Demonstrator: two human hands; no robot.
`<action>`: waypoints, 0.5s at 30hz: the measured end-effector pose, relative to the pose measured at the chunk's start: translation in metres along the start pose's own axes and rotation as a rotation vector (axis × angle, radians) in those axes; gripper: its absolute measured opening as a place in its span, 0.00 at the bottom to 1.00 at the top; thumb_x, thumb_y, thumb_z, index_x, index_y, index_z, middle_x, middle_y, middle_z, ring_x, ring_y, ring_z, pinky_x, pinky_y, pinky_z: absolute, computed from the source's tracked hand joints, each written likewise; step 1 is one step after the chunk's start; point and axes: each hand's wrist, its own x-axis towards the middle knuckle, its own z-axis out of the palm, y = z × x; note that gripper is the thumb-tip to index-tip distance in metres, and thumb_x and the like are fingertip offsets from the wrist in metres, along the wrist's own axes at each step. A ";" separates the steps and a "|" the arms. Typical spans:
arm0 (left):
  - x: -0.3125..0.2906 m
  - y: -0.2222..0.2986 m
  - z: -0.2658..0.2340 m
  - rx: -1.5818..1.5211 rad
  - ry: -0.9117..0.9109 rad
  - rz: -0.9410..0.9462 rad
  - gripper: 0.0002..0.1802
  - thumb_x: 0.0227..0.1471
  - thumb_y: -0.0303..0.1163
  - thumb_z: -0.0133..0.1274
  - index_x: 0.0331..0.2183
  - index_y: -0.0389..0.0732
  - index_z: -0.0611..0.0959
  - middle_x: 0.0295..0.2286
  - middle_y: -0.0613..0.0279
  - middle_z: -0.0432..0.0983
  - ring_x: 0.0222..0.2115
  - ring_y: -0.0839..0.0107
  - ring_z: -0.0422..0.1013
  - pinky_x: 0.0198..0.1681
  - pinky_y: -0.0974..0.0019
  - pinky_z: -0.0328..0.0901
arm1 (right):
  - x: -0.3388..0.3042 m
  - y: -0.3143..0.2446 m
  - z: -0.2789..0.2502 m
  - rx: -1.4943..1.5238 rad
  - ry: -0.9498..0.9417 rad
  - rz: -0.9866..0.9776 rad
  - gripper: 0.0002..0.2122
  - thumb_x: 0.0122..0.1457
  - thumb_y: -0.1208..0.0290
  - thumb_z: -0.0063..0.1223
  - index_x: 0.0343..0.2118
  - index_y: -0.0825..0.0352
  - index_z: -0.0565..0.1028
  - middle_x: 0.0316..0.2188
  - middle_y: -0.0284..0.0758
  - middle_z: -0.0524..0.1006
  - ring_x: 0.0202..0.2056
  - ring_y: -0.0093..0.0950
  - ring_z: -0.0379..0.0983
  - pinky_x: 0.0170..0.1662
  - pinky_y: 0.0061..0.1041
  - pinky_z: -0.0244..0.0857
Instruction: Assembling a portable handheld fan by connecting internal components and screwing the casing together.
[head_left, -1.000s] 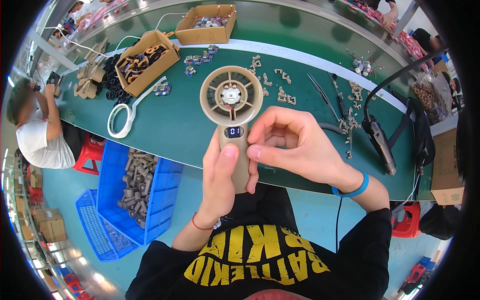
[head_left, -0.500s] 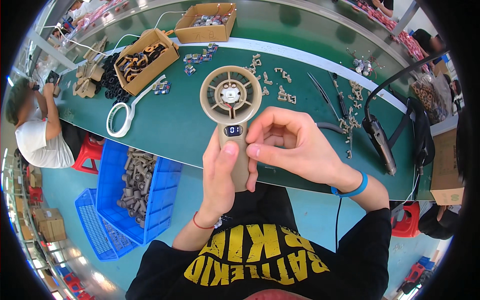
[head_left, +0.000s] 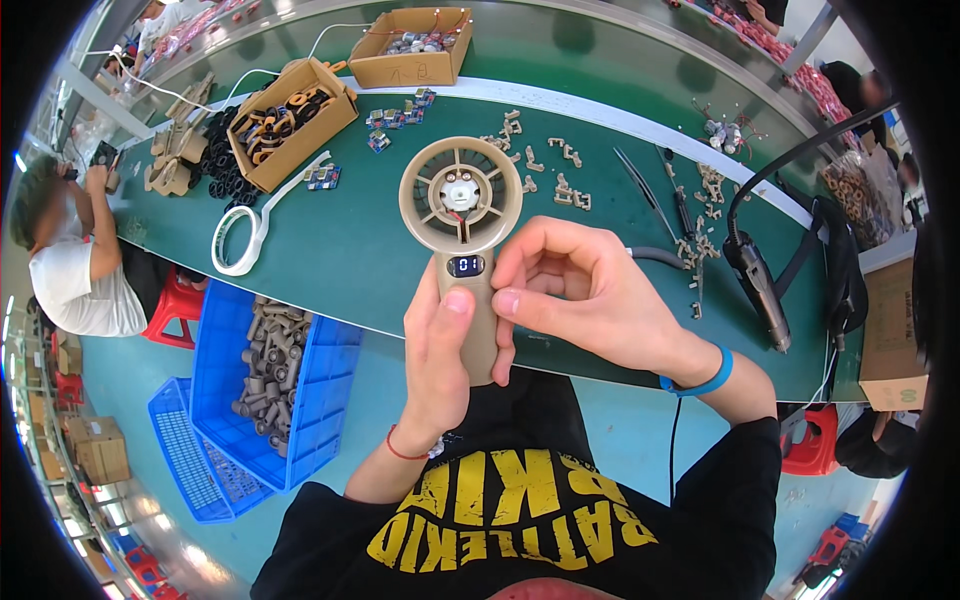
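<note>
A beige handheld fan [head_left: 481, 330] stands upright in front of me, its round head facing up toward me. The ring-shaped head shows spokes and a white hub with a red wire, and a small display on the neck is lit. My left hand [head_left: 437, 345] is wrapped round the handle, thumb on its front and fingertips showing at the right side. My right hand [head_left: 590, 290] is closed, with thumb and index finger pinched against the handle's right edge just below the display. Whatever lies between those two fingertips is hidden.
Small beige parts [head_left: 573, 192], tweezers [head_left: 645, 187] and a black corded tool [head_left: 757, 290] lie on the green table [head_left: 340, 245]. A white ring-shaped part [head_left: 238, 240] and a carton of rings [head_left: 290, 125] are left. A blue crate [head_left: 325, 400] holds beige housings below. A person sits far left.
The fan and both hands have barely moved; the fan head sits very slightly lower. The display stays lit, and both grips look the same.
</note>
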 end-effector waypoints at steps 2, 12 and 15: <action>0.000 0.000 0.000 -0.012 -0.010 0.000 0.26 0.62 0.46 0.38 0.51 0.33 0.66 0.23 0.58 0.68 0.14 0.77 0.64 0.15 0.76 0.60 | 0.000 0.001 -0.001 -0.004 -0.002 -0.001 0.06 0.58 0.79 0.57 0.37 0.69 0.72 0.34 0.29 0.74 0.37 0.17 0.72 0.45 0.20 0.68; -0.001 -0.005 0.005 -0.053 -0.083 0.044 0.26 0.62 0.45 0.39 0.49 0.32 0.64 0.25 0.58 0.69 0.16 0.78 0.65 0.18 0.75 0.62 | -0.001 -0.004 0.003 0.080 0.113 0.058 0.12 0.55 0.78 0.59 0.41 0.69 0.71 0.30 0.27 0.72 0.34 0.14 0.69 0.45 0.18 0.66; -0.002 -0.005 0.014 0.079 -0.026 0.095 0.23 0.61 0.43 0.41 0.47 0.32 0.64 0.27 0.58 0.69 0.17 0.78 0.66 0.18 0.75 0.62 | -0.005 -0.005 0.007 -0.097 0.130 0.074 0.12 0.54 0.80 0.56 0.42 0.70 0.71 0.28 0.26 0.71 0.33 0.14 0.69 0.46 0.19 0.67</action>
